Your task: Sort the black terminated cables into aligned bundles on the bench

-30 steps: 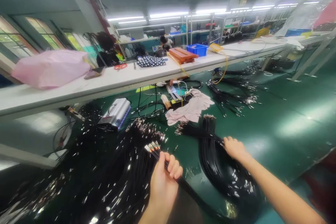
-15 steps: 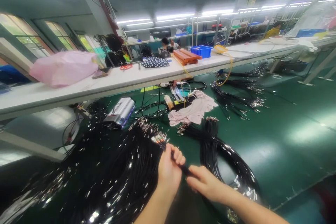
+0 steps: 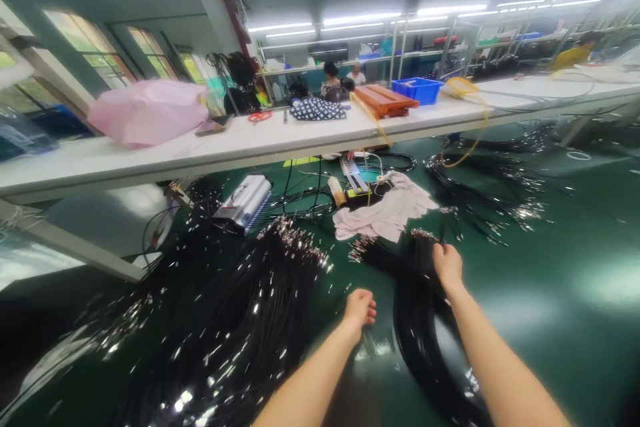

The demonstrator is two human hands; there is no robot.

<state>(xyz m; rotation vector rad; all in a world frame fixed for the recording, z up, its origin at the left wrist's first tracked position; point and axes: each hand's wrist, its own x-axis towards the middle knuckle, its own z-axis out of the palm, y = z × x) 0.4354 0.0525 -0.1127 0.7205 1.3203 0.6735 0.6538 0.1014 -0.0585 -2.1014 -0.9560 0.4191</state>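
Observation:
My left hand [image 3: 360,307] hovers over the green surface, its fingers curled in with nothing visible in them. To its right, my right hand [image 3: 449,267] is closed on a bunch of black cables [image 3: 440,239] beside the connector end of a thick, curved cable bundle [image 3: 413,320]. The palm hides most of the held part. Another bundle [image 3: 383,257] with metal tips crosses toward it from the left. Left of my left hand spreads a large heap of loose black cables [image 3: 250,320], its shiny connector tips pointing away from me.
A white shelf [image 3: 240,147] crosses above the surface, carrying a pink bag [image 3: 150,113], an orange-brown stand [image 3: 384,101] and a blue bin [image 3: 417,90]. Beneath are a silver device [image 3: 245,200] and a pale cloth [image 3: 385,210]. More cables [image 3: 490,193] lie right; people sit beyond.
Both hands were together on a cable bunch over the heap. My right hand has moved right and away to the curved bundle; my left has let go. The view has shifted left.

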